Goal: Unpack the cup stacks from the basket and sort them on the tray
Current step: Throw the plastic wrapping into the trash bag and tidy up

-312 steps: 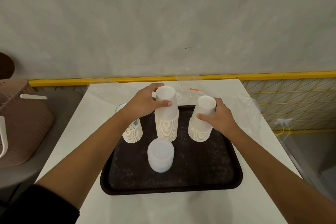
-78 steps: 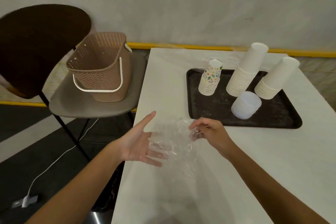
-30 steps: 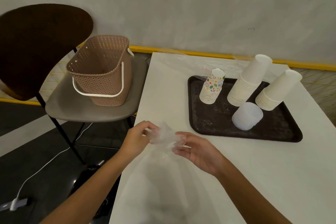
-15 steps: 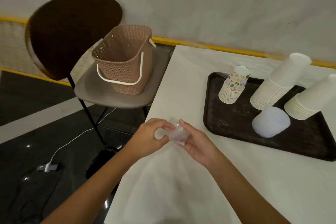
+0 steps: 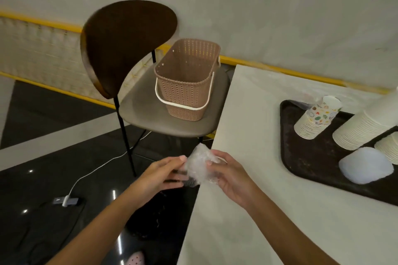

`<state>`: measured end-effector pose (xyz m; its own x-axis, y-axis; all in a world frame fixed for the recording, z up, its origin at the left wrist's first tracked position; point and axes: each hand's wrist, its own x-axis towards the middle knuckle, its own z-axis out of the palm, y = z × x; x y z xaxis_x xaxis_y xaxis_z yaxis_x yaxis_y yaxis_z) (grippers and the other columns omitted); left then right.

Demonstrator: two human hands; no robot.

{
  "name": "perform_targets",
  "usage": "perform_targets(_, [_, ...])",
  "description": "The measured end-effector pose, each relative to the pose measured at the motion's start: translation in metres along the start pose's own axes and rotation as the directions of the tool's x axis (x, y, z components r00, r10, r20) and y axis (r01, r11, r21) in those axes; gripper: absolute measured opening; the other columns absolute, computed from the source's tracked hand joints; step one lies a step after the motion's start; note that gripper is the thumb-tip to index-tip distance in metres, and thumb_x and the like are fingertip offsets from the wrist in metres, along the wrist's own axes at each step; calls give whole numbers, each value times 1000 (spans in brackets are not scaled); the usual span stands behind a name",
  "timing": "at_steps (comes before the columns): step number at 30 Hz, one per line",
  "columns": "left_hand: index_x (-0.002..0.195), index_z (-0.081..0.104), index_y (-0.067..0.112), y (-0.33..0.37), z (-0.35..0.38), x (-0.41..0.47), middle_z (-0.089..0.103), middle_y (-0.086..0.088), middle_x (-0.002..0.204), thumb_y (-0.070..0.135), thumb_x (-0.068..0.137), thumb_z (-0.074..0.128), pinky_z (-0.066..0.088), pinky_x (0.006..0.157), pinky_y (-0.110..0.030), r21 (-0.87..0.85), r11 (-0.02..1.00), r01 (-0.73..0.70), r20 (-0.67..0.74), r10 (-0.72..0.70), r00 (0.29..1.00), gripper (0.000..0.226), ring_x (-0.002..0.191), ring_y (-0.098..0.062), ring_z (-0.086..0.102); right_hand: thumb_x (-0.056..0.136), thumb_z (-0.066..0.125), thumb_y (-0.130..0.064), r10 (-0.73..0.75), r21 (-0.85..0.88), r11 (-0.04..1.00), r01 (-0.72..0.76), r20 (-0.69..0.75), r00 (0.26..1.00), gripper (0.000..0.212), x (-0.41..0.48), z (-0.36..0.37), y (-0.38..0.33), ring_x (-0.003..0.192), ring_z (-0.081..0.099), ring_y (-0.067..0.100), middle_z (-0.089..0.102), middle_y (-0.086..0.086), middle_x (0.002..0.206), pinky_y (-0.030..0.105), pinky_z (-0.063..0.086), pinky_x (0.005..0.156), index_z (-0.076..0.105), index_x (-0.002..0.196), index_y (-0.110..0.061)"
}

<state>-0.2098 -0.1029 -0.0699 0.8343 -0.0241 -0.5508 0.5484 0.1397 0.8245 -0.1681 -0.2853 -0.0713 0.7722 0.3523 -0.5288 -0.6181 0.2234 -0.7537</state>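
My left hand (image 5: 160,173) and my right hand (image 5: 229,175) together grip a crumpled clear plastic wrapper (image 5: 199,164) at the table's left edge. The brown woven basket (image 5: 186,77) with a white handle stands on the chair seat; nothing shows inside it. On the dark tray (image 5: 310,157) stand a patterned cup stack (image 5: 315,118), a tall white cup stack (image 5: 366,125), a second white stack (image 5: 388,149) cut off by the frame edge, and a translucent cup stack (image 5: 364,164) in front.
The white table (image 5: 269,211) carries the tray at its right. A dark-backed chair (image 5: 129,45) stands left of the table. A white cable and adapter (image 5: 66,200) lie on the dark floor. A yellow rail runs along the wall.
The view has swung left. My two hands have squeezed the loose plastic sheet into a small wad and carried it left to the table's edge.
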Motion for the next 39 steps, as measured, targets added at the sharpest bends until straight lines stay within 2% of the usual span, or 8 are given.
perform_targets(5, [108,64,11,0,-86,0,73,-7,97,23,76,69,56,80,-28,92,995,36,143,-49,989,34,90,-19,69,83,61,0,-62,-109,992,62,-2,998,25,28,79,38,95,64,24,63,9,105,37,53,82,58,102,-15])
perform_targets(11, [85,63,9,-42,-165,18,63,4,59,9,79,71,47,47,-14,277,960,41,-73,-22,997,10,49,-3,56,81,65,-5,-27,-480,877,-18,-88,996,20,74,137,107,85,65,22,63,10,100,36,57,73,58,90,-21])
perform_targets(15, [75,60,20,-84,-198,37,60,7,61,15,79,72,47,50,-13,338,938,81,-171,-23,985,13,57,-6,56,82,61,-1,75,-509,849,-140,-147,986,20,107,148,149,75,63,18,61,4,90,32,57,69,59,96,-15])
perform_targets(22, [100,62,13,-169,-246,85,57,3,71,12,83,67,41,50,-6,217,950,222,-274,-159,949,17,53,3,55,85,58,4,261,-388,853,-350,-265,928,28,184,141,226,70,59,17,60,11,88,29,53,66,55,113,3])
perform_targets(27, [102,66,12,-254,-278,120,60,3,75,11,83,66,42,74,-12,231,937,263,-349,-173,921,19,81,-10,58,84,57,4,288,-358,810,-464,-447,847,27,231,113,321,75,62,25,62,18,102,36,58,68,55,111,2])
perform_targets(31, [112,62,9,-328,-298,145,59,-3,97,11,85,64,35,73,-11,262,900,348,-461,-199,864,27,81,-13,55,82,61,-8,46,-636,632,-443,-540,840,26,265,88,390,91,62,34,66,18,101,42,51,77,55,107,-6])
perform_targets(36, [124,54,4,-403,-328,179,56,-14,124,13,86,62,35,75,-11,287,875,390,-593,-158,789,39,95,-22,59,87,56,-6,-75,-881,395,-261,-314,946,13,331,62,454,79,52,25,54,15,89,20,30,58,45,93,-9])
perform_targets(39, [131,50,12,-427,-343,203,59,-7,126,23,89,59,37,86,-18,274,869,411,-595,-183,783,44,107,-22,60,88,53,-2,-45,-963,221,-153,-167,985,13,371,50,490,86,55,31,54,18,98,32,40,66,48,100,-3])
